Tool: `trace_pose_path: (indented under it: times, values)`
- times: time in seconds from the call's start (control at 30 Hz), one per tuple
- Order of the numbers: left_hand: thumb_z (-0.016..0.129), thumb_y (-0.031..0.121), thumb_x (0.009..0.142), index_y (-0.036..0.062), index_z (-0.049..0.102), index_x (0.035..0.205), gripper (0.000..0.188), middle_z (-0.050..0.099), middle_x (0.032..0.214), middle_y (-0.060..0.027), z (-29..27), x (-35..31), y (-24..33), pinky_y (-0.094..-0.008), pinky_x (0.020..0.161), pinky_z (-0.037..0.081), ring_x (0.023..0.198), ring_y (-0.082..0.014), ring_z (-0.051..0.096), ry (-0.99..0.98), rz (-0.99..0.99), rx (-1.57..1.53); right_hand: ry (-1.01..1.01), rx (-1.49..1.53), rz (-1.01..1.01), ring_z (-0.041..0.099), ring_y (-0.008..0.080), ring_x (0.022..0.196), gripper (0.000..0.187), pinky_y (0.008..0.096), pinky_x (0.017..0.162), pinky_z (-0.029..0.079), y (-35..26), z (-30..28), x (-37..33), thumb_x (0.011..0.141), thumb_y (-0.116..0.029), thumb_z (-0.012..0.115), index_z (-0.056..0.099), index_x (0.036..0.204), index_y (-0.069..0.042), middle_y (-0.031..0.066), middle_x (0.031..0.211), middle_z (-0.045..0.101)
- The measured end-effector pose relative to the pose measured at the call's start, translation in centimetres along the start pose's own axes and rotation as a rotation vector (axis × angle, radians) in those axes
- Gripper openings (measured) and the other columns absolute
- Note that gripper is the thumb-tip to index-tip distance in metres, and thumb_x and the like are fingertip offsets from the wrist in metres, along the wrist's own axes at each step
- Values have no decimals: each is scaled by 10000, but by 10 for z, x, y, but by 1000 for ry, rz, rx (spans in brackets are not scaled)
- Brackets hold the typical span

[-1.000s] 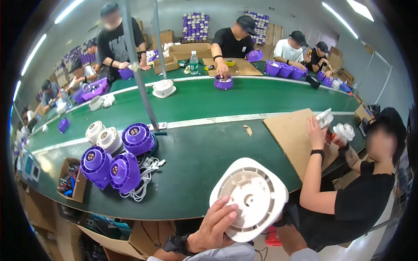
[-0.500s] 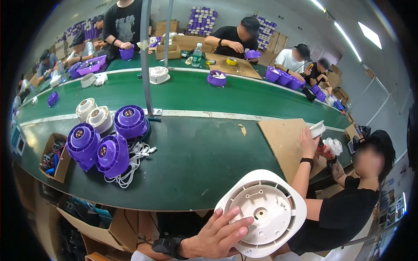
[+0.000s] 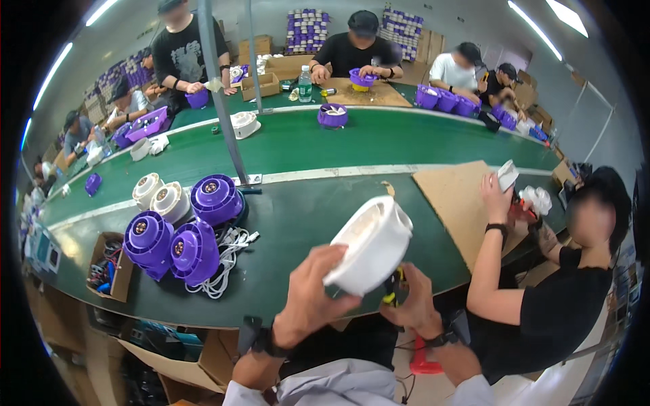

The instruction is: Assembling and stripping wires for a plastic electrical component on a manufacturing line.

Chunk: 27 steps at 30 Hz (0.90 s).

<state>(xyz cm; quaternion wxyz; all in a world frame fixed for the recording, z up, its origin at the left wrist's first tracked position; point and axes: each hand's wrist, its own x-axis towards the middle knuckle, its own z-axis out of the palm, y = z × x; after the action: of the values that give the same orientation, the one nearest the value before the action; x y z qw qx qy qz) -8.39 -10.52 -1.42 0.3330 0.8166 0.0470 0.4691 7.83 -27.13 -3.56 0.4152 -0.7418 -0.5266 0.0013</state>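
A white round plastic housing (image 3: 376, 247) is tilted on its side above the near edge of the bench. My left hand (image 3: 308, 294) grips its left rim, fingers on the upper side and thumb below. Close to the lower right of the housing, my right hand (image 3: 414, 301) is closed around a small black-and-yellow hand tool (image 3: 393, 289). The tool's tip is mostly hidden by the housing, so I cannot tell whether it touches. To the left stand several purple motor housings (image 3: 195, 252) and white ones (image 3: 169, 201), with coiled white cables (image 3: 227, 260) beside them.
A cardboard box of tools (image 3: 110, 267) sits at the bench's left. A metal post (image 3: 223, 101) rises by the green conveyor (image 3: 291, 145). At right, a co-worker (image 3: 542, 298) works over a brown board (image 3: 450, 196). Other people sit across the belt.
The white housing has turned from face-up to edge-on and moved up over the bench. My right hand has come into view with the tool. The head view has shifted.
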Motion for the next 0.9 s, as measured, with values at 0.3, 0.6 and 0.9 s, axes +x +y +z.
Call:
trace_pose_path:
  times: [0.3, 0.6, 0.9]
  values:
    - [788, 145, 778, -48, 501, 1169, 522, 677, 1047, -167, 4, 14, -62, -333, 836, 556, 991, -187, 666, 95, -399, -293, -80, -279, 171, 651, 425, 799, 504, 460, 733, 520, -26, 4, 44, 599, -237, 755, 580, 979, 46, 231, 840, 645]
    - [727, 136, 836, -54, 478, 1196, 477, 624, 1105, -144, 13, 7, -91, -320, 812, 570, 1009, -183, 641, -1, -474, -339, -394, -135, 429, 670, 425, 726, 460, 462, 708, 533, -11, 12, 56, 603, -261, 732, 592, 876, 80, 257, 733, 656]
    - [705, 210, 862, -49, 454, 1245, 526, 582, 1114, -121, 17, 3, -108, -305, 837, 513, 982, -164, 589, -79, -563, -320, -174, -577, 102, 621, 349, 679, 381, 406, 672, 460, -1, 25, 48, 583, -241, 670, 568, 832, 28, 202, 728, 605]
